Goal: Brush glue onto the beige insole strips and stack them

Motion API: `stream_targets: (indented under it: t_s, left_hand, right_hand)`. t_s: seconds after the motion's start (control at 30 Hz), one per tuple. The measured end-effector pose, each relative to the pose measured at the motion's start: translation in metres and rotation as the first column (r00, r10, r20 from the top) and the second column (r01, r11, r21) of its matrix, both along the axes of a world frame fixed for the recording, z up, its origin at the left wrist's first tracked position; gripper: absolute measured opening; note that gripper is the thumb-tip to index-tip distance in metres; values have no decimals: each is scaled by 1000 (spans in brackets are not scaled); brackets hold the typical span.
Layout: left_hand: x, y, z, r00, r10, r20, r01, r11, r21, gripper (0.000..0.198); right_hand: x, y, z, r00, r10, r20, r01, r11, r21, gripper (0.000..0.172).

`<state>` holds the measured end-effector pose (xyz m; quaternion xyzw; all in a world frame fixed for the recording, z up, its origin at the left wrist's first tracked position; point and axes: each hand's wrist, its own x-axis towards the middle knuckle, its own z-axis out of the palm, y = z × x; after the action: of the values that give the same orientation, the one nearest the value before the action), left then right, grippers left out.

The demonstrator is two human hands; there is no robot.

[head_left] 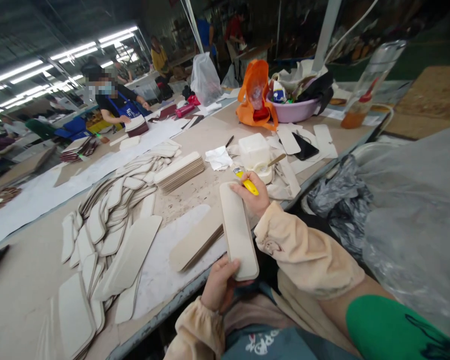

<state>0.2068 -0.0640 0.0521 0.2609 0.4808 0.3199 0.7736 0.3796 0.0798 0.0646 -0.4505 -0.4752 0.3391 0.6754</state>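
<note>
A long beige panel (239,230) with rounded corners is held up over the table's front edge. My left hand (221,282) grips its near end, thumb on top and fingers underneath. At the far end, my right hand (255,195) is closed on the panel's edge and also holds a yellow-handled brush (247,183), whose tip points away. Just left of the held panel lies a fanned stack of tan pieces (198,240). Many pale, similarly shaped pieces (112,220) are heaped farther left. Behind them stands a neat stack of panels (180,172).
A white tub (255,150), a crumpled tissue (218,157) and a black phone-like object (304,146) lie beyond my right hand. An orange bag (257,97), a purple basin (294,110) and an amber bottle (356,114) stand farther back. A masked co-worker (112,100) handles stacked pieces across the table.
</note>
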Motion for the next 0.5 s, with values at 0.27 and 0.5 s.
stream_targets:
  t_s: [0.27,0.5]
  left_hand:
    - [2,-4,-10,996,-71,-59,71,997,2,43]
    - [1,-5,-14,991,-113,-69,111,993,-31,48]
  right_hand:
    - [2,1,-2,1000,-7,19,7,1000,-13,32]
    - [4,3,-7,997,-11,76,10,1000,3,32]
